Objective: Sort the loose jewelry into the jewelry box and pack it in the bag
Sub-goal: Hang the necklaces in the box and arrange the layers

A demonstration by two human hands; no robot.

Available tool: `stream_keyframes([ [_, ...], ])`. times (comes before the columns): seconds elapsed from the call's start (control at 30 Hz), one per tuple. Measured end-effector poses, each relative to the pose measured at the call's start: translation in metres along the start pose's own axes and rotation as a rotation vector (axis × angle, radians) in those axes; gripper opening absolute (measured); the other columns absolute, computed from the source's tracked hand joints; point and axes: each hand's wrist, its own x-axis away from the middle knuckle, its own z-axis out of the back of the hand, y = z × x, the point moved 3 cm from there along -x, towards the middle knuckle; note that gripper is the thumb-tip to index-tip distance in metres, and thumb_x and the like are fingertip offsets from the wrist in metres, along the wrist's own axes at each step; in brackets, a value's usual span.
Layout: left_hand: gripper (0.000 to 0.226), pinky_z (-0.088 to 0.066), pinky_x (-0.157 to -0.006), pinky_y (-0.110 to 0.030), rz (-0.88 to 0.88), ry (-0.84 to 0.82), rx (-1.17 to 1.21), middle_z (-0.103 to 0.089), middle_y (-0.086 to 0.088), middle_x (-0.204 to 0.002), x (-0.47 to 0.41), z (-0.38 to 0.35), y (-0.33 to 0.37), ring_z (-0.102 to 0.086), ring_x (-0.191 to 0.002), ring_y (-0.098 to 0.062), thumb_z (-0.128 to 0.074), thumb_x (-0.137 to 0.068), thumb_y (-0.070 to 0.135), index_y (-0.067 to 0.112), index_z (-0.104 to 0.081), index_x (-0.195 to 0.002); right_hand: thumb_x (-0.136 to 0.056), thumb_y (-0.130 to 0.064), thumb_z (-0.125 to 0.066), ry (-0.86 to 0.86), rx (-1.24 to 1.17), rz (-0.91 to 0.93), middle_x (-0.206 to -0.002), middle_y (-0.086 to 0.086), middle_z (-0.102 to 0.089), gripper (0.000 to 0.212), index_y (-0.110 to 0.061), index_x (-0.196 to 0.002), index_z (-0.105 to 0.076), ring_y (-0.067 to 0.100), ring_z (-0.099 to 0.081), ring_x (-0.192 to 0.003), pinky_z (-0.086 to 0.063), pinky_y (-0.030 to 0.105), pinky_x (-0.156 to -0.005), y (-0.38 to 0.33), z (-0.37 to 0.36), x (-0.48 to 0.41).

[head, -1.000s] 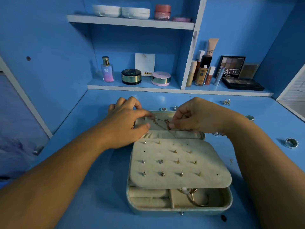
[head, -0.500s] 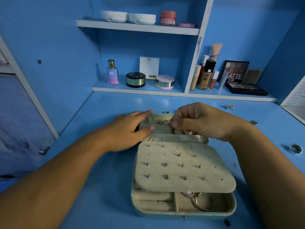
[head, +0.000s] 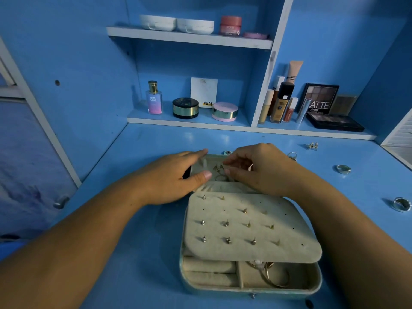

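The open jewelry box (head: pixel 252 291) lies on the blue desk. Its beige earring panel (head: pixel 245 228) holds several studs. Below the panel, gold bangles (head: pixel 275 278) lie in the near compartment. My left hand (head: pixel 176 177) rests flat on the left edge of the far lid section (head: pixel 200 168), fingers straight. My right hand (head: pixel 263 170) hovers over that section with fingers curled, pinching a thin gold chain piece (head: pixel 218 168). No bag is in view.
Loose rings (head: pixel 343 169) (head: pixel 401 204) (head: pixel 292 156) and a pair of earrings (head: pixel 312 146) lie on the desk to the right. Another ring (head: pixel 227 152) sits just behind the box. Shelves behind hold cosmetics, including a perfume bottle (head: pixel 153 98) and a palette (head: pixel 321 99).
My left hand has let go of the chain and flattened onto the lid's left edge. My right hand has lowered the gold piece into the lid section.
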Motion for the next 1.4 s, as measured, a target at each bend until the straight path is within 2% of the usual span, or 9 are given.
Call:
stream_keyframes([
  [0.1,0.07,-0.027,-0.115,-0.028,0.005,-0.005,0.013,-0.024,0.019,-0.157,0.001,0.0,0.0,-0.027,-0.142,-0.002,-0.038,-0.089,0.064,0.04,-0.018,-0.152,-0.089,-0.036,-0.059,-0.075,0.056,0.016,-0.082,-0.02,-0.059,0.02,-0.029,-0.106,-0.069,-0.002,-0.055,-0.076,-0.037,0.01,-0.064,-0.006,-0.005,0.003],
  [0.23,0.08,-0.026,-0.117,-0.029,0.013,-0.008,0.054,-0.024,0.02,-0.157,0.001,0.001,0.0,-0.025,-0.143,-0.001,-0.034,-0.079,0.072,0.041,-0.02,-0.152,-0.089,-0.03,-0.057,-0.112,0.044,0.023,-0.089,-0.016,-0.064,0.019,-0.03,-0.101,-0.072,0.001,-0.057,-0.081,-0.047,0.018,-0.072,-0.011,-0.003,0.007],
  [0.4,0.066,-0.024,-0.117,-0.026,0.01,-0.004,0.07,-0.023,0.019,-0.158,0.0,0.0,-0.003,-0.023,-0.144,-0.001,-0.043,-0.092,0.057,0.042,-0.02,-0.151,-0.086,-0.023,-0.059,-0.065,0.03,0.032,-0.09,-0.009,-0.058,0.016,-0.027,-0.098,-0.069,0.002,-0.053,-0.079,-0.041,0.014,-0.068,-0.012,-0.004,0.007],
  [0.57,0.069,-0.027,-0.116,-0.027,0.004,-0.001,0.061,-0.023,0.022,-0.157,0.0,0.0,-0.004,-0.024,-0.143,0.0,-0.041,-0.088,0.063,0.043,-0.02,-0.151,-0.086,-0.026,-0.056,-0.109,-0.014,0.006,-0.081,-0.005,-0.064,0.014,-0.022,-0.087,-0.069,0.009,-0.058,-0.073,-0.05,0.028,-0.069,-0.015,-0.009,0.007],
  [0.83,0.068,-0.024,-0.118,-0.026,-0.006,0.018,0.057,-0.025,0.022,-0.156,0.0,0.0,-0.002,-0.024,-0.143,0.002,-0.044,-0.09,0.059,0.041,-0.022,-0.152,-0.085,-0.028,-0.064,-0.126,-0.038,0.038,-0.083,-0.011,-0.062,0.008,-0.025,-0.088,-0.071,0.002,-0.056,-0.076,-0.043,0.011,-0.064,-0.011,-0.003,0.006],
  [1.03,0.066,-0.024,-0.116,-0.022,-0.022,0.036,0.052,-0.026,0.022,-0.156,0.0,0.0,-0.003,-0.025,-0.141,0.004,-0.046,-0.092,0.057,0.039,-0.024,-0.152,-0.088,-0.031,-0.063,0.014,0.093,-0.226,-0.089,-0.012,-0.061,0.008,-0.03,-0.095,-0.066,0.001,-0.054,-0.074,-0.04,0.017,-0.062,0.049,0.049,0.015],
  [1.2,0.066,-0.029,-0.112,-0.021,-0.022,0.044,0.078,-0.029,0.023,-0.154,0.001,0.0,-0.003,-0.027,-0.14,0.004,-0.049,-0.091,0.057,0.041,-0.026,-0.151,-0.083,-0.036,-0.069,-0.175,0.189,-0.52,-0.094,-0.009,-0.059,0.011,-0.03,-0.092,-0.069,0.013,-0.056,-0.088,-0.046,0.035,-0.084,0.09,0.06,0.032],
  [1.27,0.066,-0.029,-0.111,-0.02,-0.022,0.049,0.079,-0.029,0.023,-0.154,0.001,0.001,-0.002,-0.028,-0.14,0.004,-0.049,-0.091,0.056,0.041,-0.026,-0.151,-0.079,-0.037,-0.073,-0.188,0.169,-0.553,-0.094,-0.008,-0.061,0.013,-0.032,-0.09,-0.069,0.015,-0.059,-0.088,-0.048,0.038,-0.088,0.091,0.06,0.033],
  [1.4,0.065,-0.029,-0.112,-0.022,-0.019,0.057,0.067,-0.03,0.023,-0.154,0.001,0.001,-0.002,-0.028,-0.14,0.003,-0.05,-0.092,0.055,0.04,-0.027,-0.15,-0.08,-0.03,-0.074,-0.187,0.172,-0.55,-0.084,-0.002,-0.067,0.007,-0.025,-0.082,-0.07,0.013,-0.059,-0.076,-0.049,0.033,-0.078,0.087,0.055,0.03],
])
